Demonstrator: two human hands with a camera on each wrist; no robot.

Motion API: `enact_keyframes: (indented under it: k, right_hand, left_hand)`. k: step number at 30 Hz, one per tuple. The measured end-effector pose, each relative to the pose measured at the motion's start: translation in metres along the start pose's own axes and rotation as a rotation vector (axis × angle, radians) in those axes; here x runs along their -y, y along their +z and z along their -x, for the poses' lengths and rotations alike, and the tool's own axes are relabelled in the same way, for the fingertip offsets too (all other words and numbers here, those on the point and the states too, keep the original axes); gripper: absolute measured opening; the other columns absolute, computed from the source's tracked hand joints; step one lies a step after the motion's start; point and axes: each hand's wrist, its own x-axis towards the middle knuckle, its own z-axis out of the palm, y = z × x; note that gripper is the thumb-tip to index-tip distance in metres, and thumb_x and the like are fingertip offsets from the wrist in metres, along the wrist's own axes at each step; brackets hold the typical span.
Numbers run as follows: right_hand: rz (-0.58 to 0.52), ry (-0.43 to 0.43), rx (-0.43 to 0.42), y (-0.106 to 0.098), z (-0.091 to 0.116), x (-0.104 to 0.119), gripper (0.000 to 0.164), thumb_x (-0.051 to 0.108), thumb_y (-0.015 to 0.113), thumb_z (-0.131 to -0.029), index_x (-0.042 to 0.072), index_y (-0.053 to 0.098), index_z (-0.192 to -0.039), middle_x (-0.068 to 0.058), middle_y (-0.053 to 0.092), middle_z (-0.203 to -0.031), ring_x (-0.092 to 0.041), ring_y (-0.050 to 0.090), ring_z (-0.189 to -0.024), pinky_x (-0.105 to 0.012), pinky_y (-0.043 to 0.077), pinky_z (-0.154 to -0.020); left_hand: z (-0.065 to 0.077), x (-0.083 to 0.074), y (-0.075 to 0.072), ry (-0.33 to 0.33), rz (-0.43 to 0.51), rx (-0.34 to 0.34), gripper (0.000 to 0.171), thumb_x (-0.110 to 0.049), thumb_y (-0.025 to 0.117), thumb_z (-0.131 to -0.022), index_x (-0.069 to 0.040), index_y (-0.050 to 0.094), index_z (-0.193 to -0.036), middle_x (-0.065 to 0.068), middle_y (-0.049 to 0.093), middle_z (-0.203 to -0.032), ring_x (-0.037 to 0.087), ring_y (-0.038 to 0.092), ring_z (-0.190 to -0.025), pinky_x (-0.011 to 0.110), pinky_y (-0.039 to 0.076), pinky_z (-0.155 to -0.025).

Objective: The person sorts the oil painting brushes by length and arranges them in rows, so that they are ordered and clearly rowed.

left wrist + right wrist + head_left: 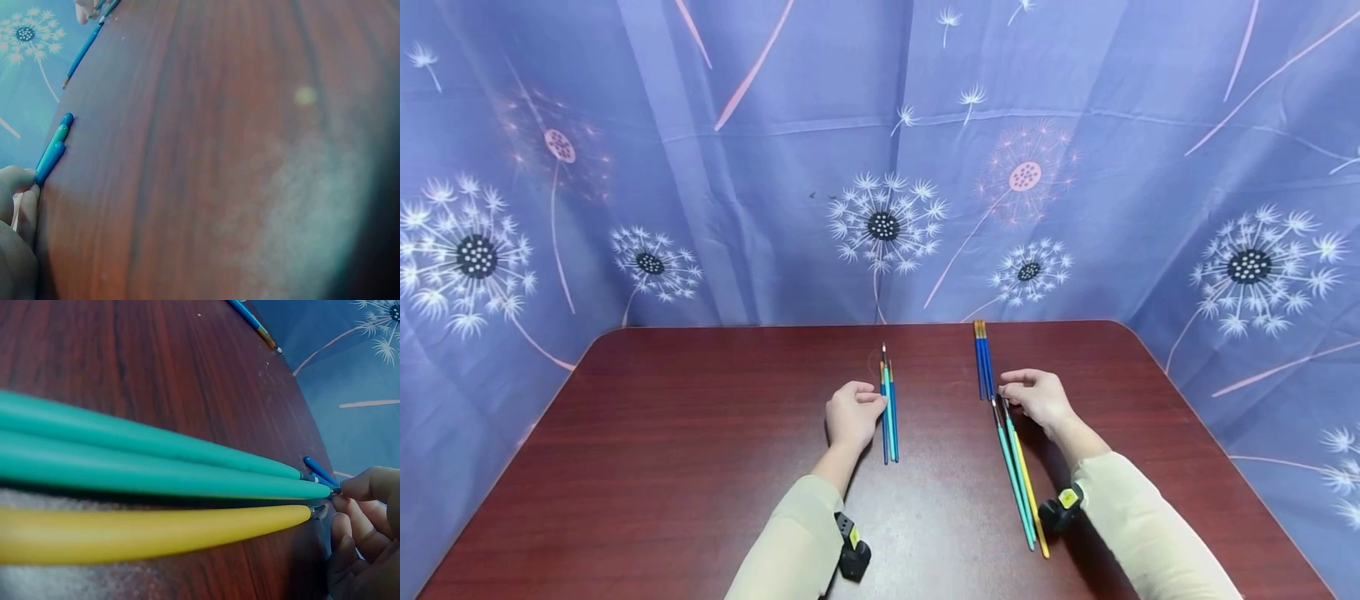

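Note:
At mid-table, my left hand point(853, 417) pinches a teal paintbrush point(891, 435) with thumb and fingertips. One blue paintbrush point(896, 437) lies along each side of it. The blue and teal handle ends point(53, 159) stick out past the fingertips in the left wrist view. On the right, my right hand point(1036, 398) pinches the metal neck of a teal paintbrush point(156, 478) near its bristles. A second teal paintbrush point(1011, 471) lies alongside. Just below these in the right wrist view is a yellow paintbrush point(156, 534), its tip close to the curled fingers.
Several blue paintbrushes point(983, 362) lie together by the back edge, bristles pointing away. A blue curtain point(760, 208) with dandelion prints hangs behind the reddish-brown table point(662, 467). A black wrist camera point(853, 554) is strapped at each sleeve.

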Motion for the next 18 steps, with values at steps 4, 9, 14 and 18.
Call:
enact_keyframes:
  k: [4, 9, 14, 18]
  right_hand:
    - [0.060, -0.022, 0.013, 0.0004, 0.0008, -0.0007, 0.038, 0.008, 0.059, -0.085, -0.008, 0.057, -0.120, 0.003, 0.065, -0.074, -0.007, 0.051, -0.061, -0.024, 0.042, -0.052]
    - [0.094, -0.043, 0.026, -0.0007, 0.0025, -0.0008, 0.036, 0.006, 0.058, -0.085, -0.008, 0.058, -0.118, -0.009, 0.072, -0.087, -0.009, 0.056, -0.063, -0.026, 0.045, -0.053]
    - [0.069, -0.032, 0.031, -0.0021, 0.0028, -0.0001, 0.036, 0.007, 0.057, -0.087, -0.009, 0.056, -0.120, -0.009, 0.072, -0.086, -0.008, 0.057, -0.064, -0.025, 0.048, -0.054]
    - [0.050, -0.006, 0.015, -0.0033, 0.0028, 0.0018, 0.036, 0.011, 0.057, -0.090, -0.007, 0.057, -0.120, -0.006, 0.071, -0.084, -0.006, 0.060, -0.065, -0.025, 0.050, -0.056]
  left_hand:
    - [0.0009, 0.0005, 0.0002, 0.001, 0.000, -0.001, 0.023, -0.023, 0.075, -0.078, -0.011, 0.069, -0.097, 0.000, 0.075, -0.085, 0.012, 0.071, -0.078, 0.035, 0.053, -0.075]
    - [0.0018, 0.0000, 0.0005, 0.003, 0.002, -0.008, 0.023, -0.022, 0.076, -0.078, -0.010, 0.069, -0.096, 0.000, 0.075, -0.083, 0.012, 0.071, -0.077, 0.035, 0.052, -0.075]
    - [0.0012, -0.0006, -0.0004, 0.008, 0.009, -0.010, 0.022, -0.021, 0.076, -0.078, -0.009, 0.069, -0.095, 0.001, 0.075, -0.084, 0.013, 0.072, -0.077, 0.036, 0.052, -0.077]
    - [0.0002, -0.0008, -0.0003, 0.010, 0.010, -0.005, 0.022, -0.020, 0.076, -0.078, -0.009, 0.069, -0.095, 0.001, 0.075, -0.084, 0.013, 0.072, -0.078, 0.036, 0.052, -0.078]
